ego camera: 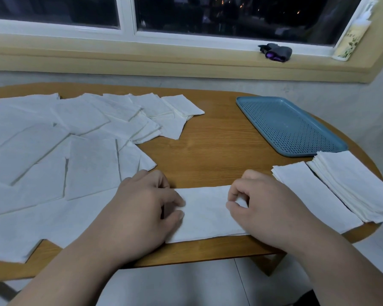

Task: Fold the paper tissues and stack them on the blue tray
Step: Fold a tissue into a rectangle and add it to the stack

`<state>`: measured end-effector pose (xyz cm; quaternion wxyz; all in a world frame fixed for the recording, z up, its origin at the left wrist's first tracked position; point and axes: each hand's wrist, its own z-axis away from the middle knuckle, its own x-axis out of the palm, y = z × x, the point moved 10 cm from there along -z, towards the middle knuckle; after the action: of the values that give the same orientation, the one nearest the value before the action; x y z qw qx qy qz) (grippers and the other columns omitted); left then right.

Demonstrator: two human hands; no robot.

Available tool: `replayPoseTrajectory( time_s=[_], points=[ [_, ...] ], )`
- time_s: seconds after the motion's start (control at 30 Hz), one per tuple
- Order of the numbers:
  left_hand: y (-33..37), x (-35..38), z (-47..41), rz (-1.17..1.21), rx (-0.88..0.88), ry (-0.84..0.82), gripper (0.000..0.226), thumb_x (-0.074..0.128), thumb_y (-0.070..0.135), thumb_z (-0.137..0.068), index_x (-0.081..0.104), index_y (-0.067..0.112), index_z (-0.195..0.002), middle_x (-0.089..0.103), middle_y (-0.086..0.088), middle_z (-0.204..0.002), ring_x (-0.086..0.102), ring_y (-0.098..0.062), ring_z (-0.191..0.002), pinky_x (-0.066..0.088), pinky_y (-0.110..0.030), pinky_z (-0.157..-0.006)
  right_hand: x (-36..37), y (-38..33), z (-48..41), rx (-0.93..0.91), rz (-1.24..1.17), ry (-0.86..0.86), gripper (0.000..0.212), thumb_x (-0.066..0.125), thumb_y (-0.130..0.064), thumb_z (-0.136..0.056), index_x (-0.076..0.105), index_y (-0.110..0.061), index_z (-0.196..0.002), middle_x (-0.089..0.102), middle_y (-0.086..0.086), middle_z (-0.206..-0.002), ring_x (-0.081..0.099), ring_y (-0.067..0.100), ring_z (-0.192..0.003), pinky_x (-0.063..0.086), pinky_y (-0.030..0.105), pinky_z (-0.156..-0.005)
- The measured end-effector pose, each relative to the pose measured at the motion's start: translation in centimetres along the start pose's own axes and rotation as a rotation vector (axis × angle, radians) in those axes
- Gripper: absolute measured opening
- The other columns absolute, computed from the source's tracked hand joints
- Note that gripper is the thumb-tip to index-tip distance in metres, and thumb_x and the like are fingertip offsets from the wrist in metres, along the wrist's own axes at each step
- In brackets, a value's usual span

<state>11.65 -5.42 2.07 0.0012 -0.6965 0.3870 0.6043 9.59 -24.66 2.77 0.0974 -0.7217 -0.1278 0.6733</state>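
Nearest, the left hand (148, 202) and right hand (259, 202) each pinch an end of a long, narrow folded tissue (206, 213) at the front edge of the worktop (208, 151). The fold looks half done. Next, one end probably has to come over the other, edges matched, and the crease pressed. The round wooden worktop stands under a dark window. Unfolded tissues (53, 140) cover its left. The blue tray (290, 124) sits far right, nothing stacked on it yet, with folded stacks (358, 186) just before it. A small dark bundle (276, 53) rests on the sill.

No legible text anywhere; only blurred, unreadable print on the patterned package (349, 40) on the windowsill (186, 60).
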Motion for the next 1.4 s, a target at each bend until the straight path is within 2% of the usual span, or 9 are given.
replayPoseTrajectory(
  time_s=[0.17, 0.3, 0.6, 0.73, 0.87, 0.97, 1.1, 1.23, 1.4],
  points=[
    [-0.1, -1.0, -0.6, 0.051, -0.003, 0.046, 0.026, 0.054, 0.058, -0.081, 0.072, 0.044, -0.091, 0.050, 0.025, -0.088, 0.047, 0.002, -0.099, 0.042, -0.026, -0.088, -1.1, 0.6, -0.6, 0.038, -0.104, 0.056, 0.020, 0.063, -0.035, -0.088, 0.062, -0.032, -0.069, 0.054, -0.015, -0.084, 0.054, 0.005, -0.077, 0.051, 0.030, -0.066],
    [-0.9, -1.8, -1.5, 0.092, -0.035, 0.111, 0.023, 0.052, 0.055, -0.082, 0.071, 0.045, -0.090, 0.051, 0.026, -0.090, 0.045, 0.003, -0.099, 0.039, -0.023, -0.085, -2.4, 0.1, -3.7, 0.074, -0.202, 0.067, 0.016, 0.067, -0.034, -0.088, 0.067, -0.032, -0.073, 0.060, -0.014, -0.085, 0.057, 0.003, -0.079, 0.053, 0.030, -0.073],
    [-3.1, -3.1, -3.2, 0.155, -0.181, 0.245, 0.026, 0.047, 0.050, -0.081, 0.071, 0.039, -0.083, 0.054, 0.021, -0.089, 0.045, 0.001, -0.096, 0.042, -0.026, -0.085, -1.2, -2.3, -18.6, 0.050, -0.152, 0.140, 0.006, 0.063, -0.031, -0.089, 0.067, -0.031, -0.094, 0.059, -0.013, -0.104, 0.055, 0.009, -0.090, 0.037, 0.022, -0.064],
    [-3.9, -3.4, -3.5, 0.172, -0.225, 0.317, 0.026, 0.047, 0.046, -0.081, 0.071, 0.036, -0.080, 0.056, 0.018, -0.088, 0.043, 0.000, -0.094, 0.043, -0.029, -0.086, 0.0, -3.1, -23.7, 0.075, -0.102, 0.143, 0.017, 0.061, -0.029, -0.088, 0.067, -0.025, -0.104, 0.059, -0.007, -0.120, 0.055, 0.016, -0.103, 0.043, 0.031, -0.075],
    [-4.3, -3.2, -3.6, 0.185, -0.237, 0.329, 0.026, 0.046, 0.045, -0.082, 0.070, 0.034, -0.080, 0.055, 0.018, -0.087, 0.043, -0.001, -0.092, 0.044, -0.031, -0.085, 1.1, -3.2, -26.5, 0.125, -0.041, 0.132, 0.029, 0.060, -0.022, -0.084, 0.070, -0.006, -0.106, 0.069, 0.011, -0.113, 0.064, 0.030, -0.100, 0.055, 0.046, -0.083],
    [-4.5, -3.2, -3.6, 0.185, -0.235, 0.332, 0.027, 0.046, 0.045, -0.082, 0.070, 0.034, -0.080, 0.054, 0.018, -0.086, 0.044, -0.002, -0.091, 0.044, -0.031, -0.083, 1.7, -3.1, -27.6, 0.139, -0.009, 0.108, 0.026, 0.060, -0.020, -0.083, 0.070, -0.005, -0.101, 0.071, 0.012, -0.105, 0.066, 0.028, -0.085, 0.055, 0.042, -0.072],
    [-4.4, -3.1, -3.8, 0.184, -0.234, 0.317, 0.027, 0.046, 0.046, -0.083, 0.070, 0.033, -0.081, 0.053, 0.018, -0.086, 0.045, -0.003, -0.091, 0.044, -0.031, -0.085, 2.2, -2.6, -28.4, 0.125, 0.039, 0.077, 0.017, 0.057, -0.018, -0.088, 0.072, -0.012, -0.092, 0.072, 0.007, -0.097, 0.065, 0.028, -0.088, 0.053, 0.040, -0.065],
    [-4.5, -3.1, -3.8, 0.185, -0.238, 0.309, 0.027, 0.046, 0.046, -0.082, 0.070, 0.033, -0.082, 0.053, 0.018, -0.086, 0.045, -0.003, -0.092, 0.043, -0.030, -0.084, 1.7, -1.6, -28.6, 0.143, -0.040, 0.120, 0.016, 0.060, -0.019, -0.090, 0.074, -0.011, -0.086, 0.074, 0.003, -0.094, 0.067, 0.022, -0.086, 0.055, 0.038, -0.070],
    [-4.5, -3.0, -3.9, 0.170, -0.237, 0.310, 0.026, 0.046, 0.046, -0.083, 0.069, 0.035, -0.081, 0.054, 0.019, -0.087, 0.043, 0.000, -0.091, 0.042, -0.028, -0.085, 0.5, -1.0, -27.8, 0.137, -0.150, 0.169, 0.014, 0.068, -0.025, -0.093, 0.074, -0.021, -0.081, 0.070, -0.007, -0.092, 0.059, 0.007, -0.078, 0.042, 0.026, -0.057]
  ],
)
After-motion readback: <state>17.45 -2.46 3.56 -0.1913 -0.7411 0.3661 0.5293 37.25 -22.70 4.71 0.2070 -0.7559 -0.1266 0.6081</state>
